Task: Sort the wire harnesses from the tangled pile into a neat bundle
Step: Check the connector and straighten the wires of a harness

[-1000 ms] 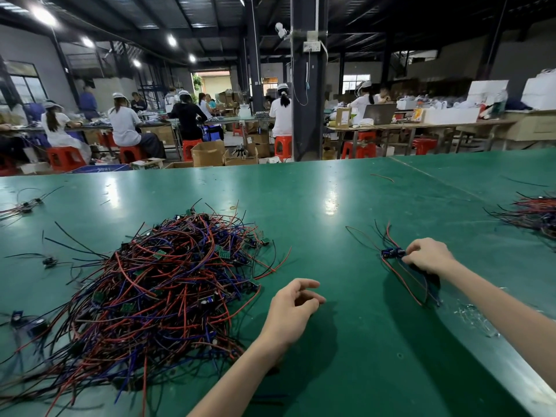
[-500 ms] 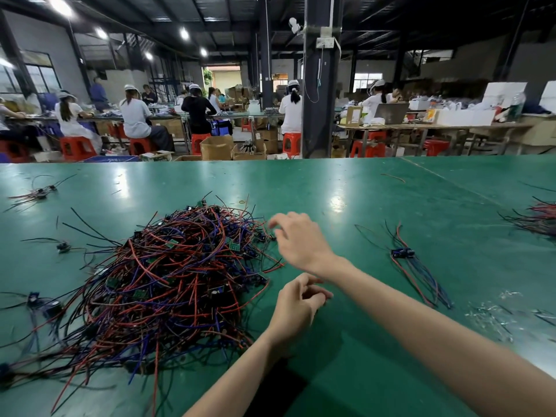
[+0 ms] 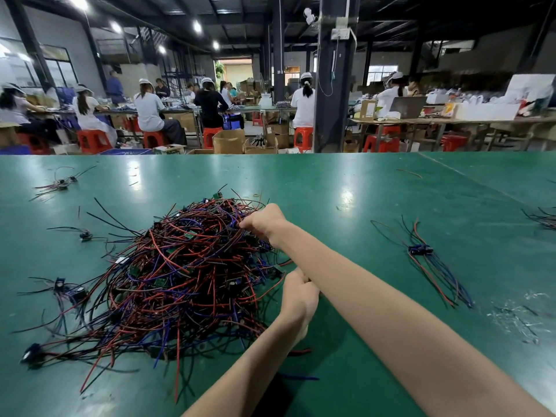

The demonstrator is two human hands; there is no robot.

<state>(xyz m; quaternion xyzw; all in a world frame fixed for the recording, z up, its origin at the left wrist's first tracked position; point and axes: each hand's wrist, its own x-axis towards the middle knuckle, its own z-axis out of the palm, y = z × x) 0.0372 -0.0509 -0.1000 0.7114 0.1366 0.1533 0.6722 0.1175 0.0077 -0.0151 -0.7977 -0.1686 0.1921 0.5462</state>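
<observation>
Factory hall. A dark column (image 3: 334, 85) stands beyond the green worktable (image 3: 391, 182); left of the column, workers (image 3: 149, 108) sit on red stools (image 3: 91, 140) at long benches (image 3: 180, 110) under lit ceiling lamps (image 3: 197, 26); right of it, a cluttered bench (image 3: 436, 120) carries a laptop (image 3: 407, 107).

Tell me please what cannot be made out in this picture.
Right hand: fingertips are buried among the wires of the pile, head view; a pinch cannot be confirmed.
Left hand: fingers hidden behind the right forearm; grip unknown.
Wires at the right edge: cut off by the frame.
Pale scraps on the table: too blurred to name.
</observation>
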